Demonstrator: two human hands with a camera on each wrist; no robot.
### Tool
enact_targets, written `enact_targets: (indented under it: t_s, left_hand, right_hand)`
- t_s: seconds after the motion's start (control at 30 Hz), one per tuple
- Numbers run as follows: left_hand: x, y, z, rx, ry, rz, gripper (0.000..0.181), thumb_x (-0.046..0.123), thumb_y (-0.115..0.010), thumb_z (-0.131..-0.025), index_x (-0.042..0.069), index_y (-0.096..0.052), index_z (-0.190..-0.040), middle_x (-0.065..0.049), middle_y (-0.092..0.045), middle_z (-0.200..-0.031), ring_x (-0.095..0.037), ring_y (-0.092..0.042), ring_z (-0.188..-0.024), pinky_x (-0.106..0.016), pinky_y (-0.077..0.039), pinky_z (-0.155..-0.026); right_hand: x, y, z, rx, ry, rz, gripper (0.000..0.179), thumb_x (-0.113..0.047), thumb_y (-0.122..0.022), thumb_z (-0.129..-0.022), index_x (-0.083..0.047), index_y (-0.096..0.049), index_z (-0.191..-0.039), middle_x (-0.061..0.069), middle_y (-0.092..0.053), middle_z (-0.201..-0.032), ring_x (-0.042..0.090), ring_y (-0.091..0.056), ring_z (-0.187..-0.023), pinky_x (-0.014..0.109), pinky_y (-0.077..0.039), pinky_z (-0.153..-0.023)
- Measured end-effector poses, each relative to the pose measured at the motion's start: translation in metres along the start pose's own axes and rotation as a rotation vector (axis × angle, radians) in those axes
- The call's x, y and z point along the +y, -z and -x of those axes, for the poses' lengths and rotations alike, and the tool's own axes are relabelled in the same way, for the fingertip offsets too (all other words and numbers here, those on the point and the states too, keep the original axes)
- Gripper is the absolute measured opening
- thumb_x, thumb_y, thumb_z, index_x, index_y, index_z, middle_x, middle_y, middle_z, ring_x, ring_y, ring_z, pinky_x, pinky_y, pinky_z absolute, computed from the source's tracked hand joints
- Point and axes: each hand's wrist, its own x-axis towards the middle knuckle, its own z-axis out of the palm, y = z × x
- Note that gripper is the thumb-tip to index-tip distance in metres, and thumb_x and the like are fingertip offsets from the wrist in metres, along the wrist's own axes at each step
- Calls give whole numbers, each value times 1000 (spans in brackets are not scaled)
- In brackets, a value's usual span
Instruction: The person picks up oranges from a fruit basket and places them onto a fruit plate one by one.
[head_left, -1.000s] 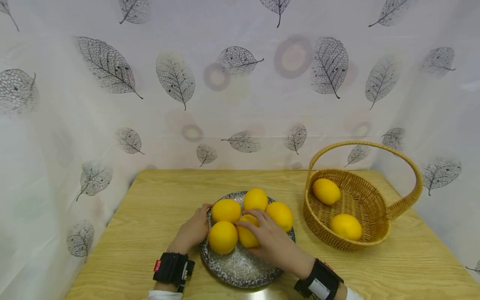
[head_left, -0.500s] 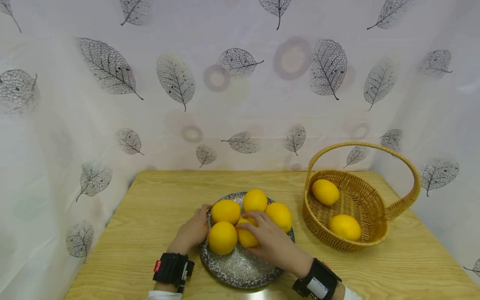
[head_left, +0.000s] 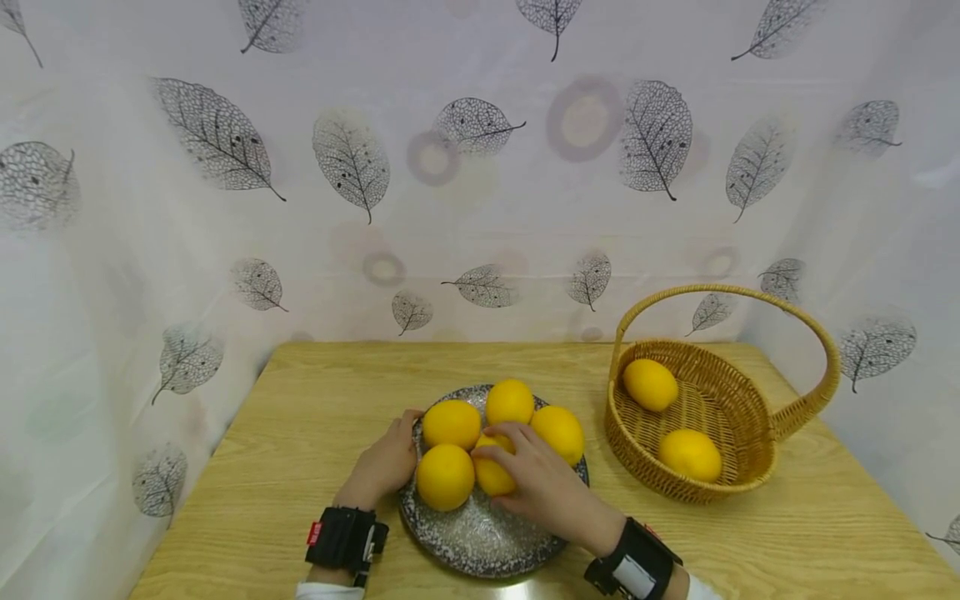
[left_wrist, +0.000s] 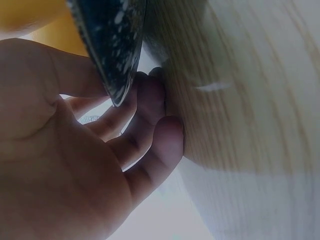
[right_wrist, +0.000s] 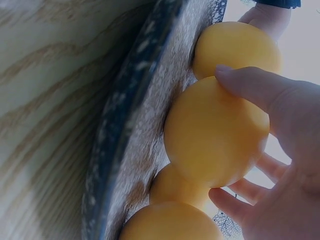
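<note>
A speckled dark plate [head_left: 480,537] on the wooden table [head_left: 300,433] carries several yellow lemons. My right hand [head_left: 543,487] curls round the lemon in the middle of the plate [head_left: 491,475]; in the right wrist view thumb and fingers wrap that lemon [right_wrist: 215,132] above the plate's rim [right_wrist: 117,145]. My left hand [head_left: 382,467] holds the plate's left edge; the left wrist view has the thumb above the rim [left_wrist: 112,55] and the fingers [left_wrist: 150,130] under it against the table. Other lemons [head_left: 446,476] [head_left: 452,423] [head_left: 510,401] [head_left: 558,432] lie around the gripped one.
A wicker basket [head_left: 780,417] with a tall arched handle stands right of the plate and holds two lemons [head_left: 650,384] [head_left: 690,455]. A leaf-patterned white curtain [head_left: 352,158] closes in the table at the back and both sides.
Almost nothing differs: the right hand stays wrapped round the middle lemon, the left hand stays on the plate's edge, and the view has shifted very slightly.
</note>
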Motion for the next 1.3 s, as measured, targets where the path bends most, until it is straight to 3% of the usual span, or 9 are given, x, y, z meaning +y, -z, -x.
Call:
enact_targets:
  t_s: [0.4,1.3]
  left_hand:
    - [0,-1,-3,-23,36,10,46,8,-41,-98,8,-37,-143,-23,-53,-135,-26,-59,-96,-53,-53,-85]
    - [3,2,-1,-25,23,5,46,6,-41,-97,7,-38,-143,-24,-54,-134,-25,-57,-91,-45,-52,-76]
  right_hand:
    - [0,1,1,3,0,-10,65,-30,-85,-67,-23,-60,-127,9,-49,-141,21,-41,-130,45,-43,-108]
    - [0,1,2,3,-7,-25,62,-30,-84,-69,-23,-60,-127,8,-50,-140,22,-41,-130,45,-43,-108]
